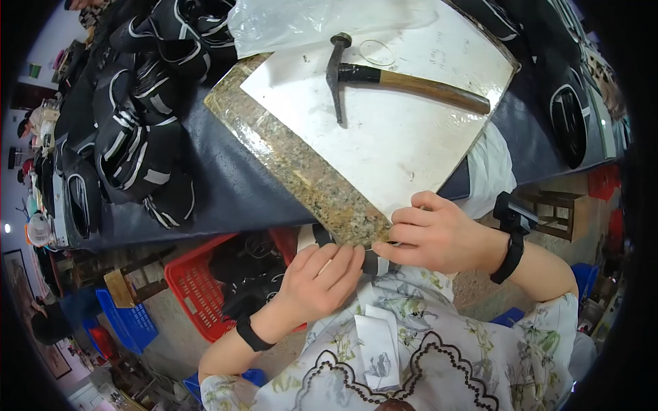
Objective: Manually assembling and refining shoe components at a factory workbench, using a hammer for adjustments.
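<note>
Hands meet at near corner of granite slab (301, 164), both pinching one small dark piece (372, 262) with a pale band, pressed against the slab's near tip. Left hand (321, 277) closed over the piece's left end, fingers curled on top; right hand (439, 233) pinching its right end, thumb under. Piece's long axis runs left-right between the two grips, right hand slightly farther. White sheet (397, 130) covers the slab; hammer (404, 79) lies on it well apart, at the far side, wooden handle pointing right, head left. Clear plastic bag (308, 20) beyond it. Heap of black shoe uppers (137, 130) on dark worktop (226, 192), far left. Red crate (195, 291) below, left. Nothing between hands and hammer.
</note>
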Available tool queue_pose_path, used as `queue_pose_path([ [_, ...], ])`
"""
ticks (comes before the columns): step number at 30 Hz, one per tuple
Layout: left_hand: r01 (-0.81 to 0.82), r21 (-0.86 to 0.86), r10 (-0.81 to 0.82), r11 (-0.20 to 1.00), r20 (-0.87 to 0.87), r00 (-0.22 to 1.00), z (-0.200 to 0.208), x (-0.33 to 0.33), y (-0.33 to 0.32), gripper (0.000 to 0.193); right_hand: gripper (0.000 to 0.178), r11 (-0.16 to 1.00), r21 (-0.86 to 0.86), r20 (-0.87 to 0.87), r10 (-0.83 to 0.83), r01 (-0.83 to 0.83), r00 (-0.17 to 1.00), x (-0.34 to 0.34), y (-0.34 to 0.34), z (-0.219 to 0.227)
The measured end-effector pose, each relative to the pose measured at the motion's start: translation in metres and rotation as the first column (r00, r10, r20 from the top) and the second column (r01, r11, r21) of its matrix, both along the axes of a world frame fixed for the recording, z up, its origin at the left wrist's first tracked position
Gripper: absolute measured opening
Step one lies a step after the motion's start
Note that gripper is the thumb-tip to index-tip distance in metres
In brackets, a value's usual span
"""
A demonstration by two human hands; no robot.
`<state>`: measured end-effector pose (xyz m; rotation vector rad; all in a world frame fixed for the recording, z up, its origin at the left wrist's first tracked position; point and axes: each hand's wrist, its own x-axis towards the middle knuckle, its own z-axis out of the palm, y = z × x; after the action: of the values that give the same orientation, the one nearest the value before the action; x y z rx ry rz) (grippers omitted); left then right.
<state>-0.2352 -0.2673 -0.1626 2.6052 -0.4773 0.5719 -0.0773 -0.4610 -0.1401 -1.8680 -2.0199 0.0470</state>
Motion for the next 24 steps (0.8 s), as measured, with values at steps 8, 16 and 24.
queue_pose_path([
  [8, -0.002, -0.013, 0.002, 1.0, -0.023, 1.0, 0.002, 0.005, -0.005, 0.035, 0.025, 0.985, 0.098, -0.106, -0.133, 0.144, 0.985, -0.008, -0.01, -0.008],
  [16, -0.324, -0.424, 0.191, 0.846, -0.328, 0.925, 0.01, 0.016, -0.017, 0.016, 0.008, 0.999, 0.054, 0.049, -0.005, 0.002, 0.999, -0.007, -0.005, -0.002],
  [24, -0.432, -0.438, 0.278, 0.788, -0.373, 0.885, 0.01, 0.017, -0.025, 0.013, 0.011, 0.997, 0.015, 0.05, -0.079, 0.078, 0.996, -0.009, -0.006, -0.001],
])
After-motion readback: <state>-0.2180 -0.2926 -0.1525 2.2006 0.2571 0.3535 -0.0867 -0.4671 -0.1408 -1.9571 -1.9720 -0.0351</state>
